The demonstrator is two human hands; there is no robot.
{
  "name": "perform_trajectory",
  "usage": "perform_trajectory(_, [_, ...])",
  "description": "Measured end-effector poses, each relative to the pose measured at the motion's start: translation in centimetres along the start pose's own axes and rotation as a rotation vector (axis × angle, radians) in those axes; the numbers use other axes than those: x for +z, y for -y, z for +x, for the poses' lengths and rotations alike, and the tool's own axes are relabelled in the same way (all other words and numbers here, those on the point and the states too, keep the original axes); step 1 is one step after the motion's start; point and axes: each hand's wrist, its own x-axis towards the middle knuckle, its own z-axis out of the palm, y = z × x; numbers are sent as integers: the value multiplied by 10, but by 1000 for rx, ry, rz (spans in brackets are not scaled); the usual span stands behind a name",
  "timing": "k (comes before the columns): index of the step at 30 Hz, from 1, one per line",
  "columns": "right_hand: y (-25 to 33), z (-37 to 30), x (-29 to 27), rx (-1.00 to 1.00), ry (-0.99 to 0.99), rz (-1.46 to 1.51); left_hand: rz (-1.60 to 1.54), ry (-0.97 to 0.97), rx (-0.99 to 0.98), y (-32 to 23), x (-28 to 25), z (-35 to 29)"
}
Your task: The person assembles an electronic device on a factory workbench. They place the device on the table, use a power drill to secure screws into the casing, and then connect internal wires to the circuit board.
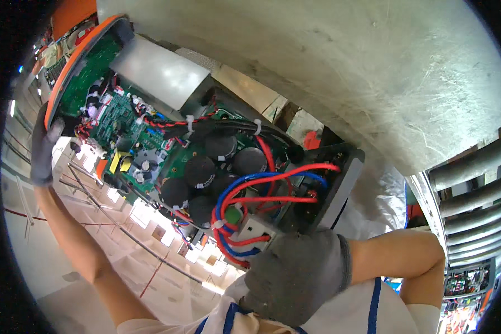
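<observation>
Nearest, the gloved right hand (298,275) lies in front of the white shirt (348,309) with its back turned to the camera, the forearm coming in from a sharply bent elbow at the right; its fingers are hidden, so whether they are open or closed I cannot tell. Just beyond it stands one pale block (257,229), where the red and blue cables (250,189) loop close to the hand; they overlap too much to count. These belong to one electronic unit (103,125), slanting from the upper left to the centre, with six black cylinders (199,171) in view, one partly behind cables, one green round part (234,215) and three large white ties (190,123). At its far end the gloved left hand (43,147), arm stretched up and out, grips the one orange-rimmed end plate (75,69), thumb on the inner face, remaining fingers behind the edge. One silvery cover (161,69) sits beside the boards. Alongside the unit extends one broad grey metal surface (345,67); at the right are at least five rollers (479,192), and past them more circuitry (466,284).
</observation>
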Motion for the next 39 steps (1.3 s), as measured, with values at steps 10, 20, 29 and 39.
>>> perform_trajectory(10, [1, 23, 13, -112, 38, -292, -254, 349, -30, -25, -7, 49])
perform_trajectory(20, [17, 19, 37, -54, 352, -84, -605, 27, 73, 6, -2, 34])
perform_trajectory(29, [16, -9, 22, -226, 372, -439, -705, -32, 21, -8, -20, 9])
perform_trajectory(39, [25, -61, 13, -108, 597, -173, -753, -62, -96, -57, -52, -111])
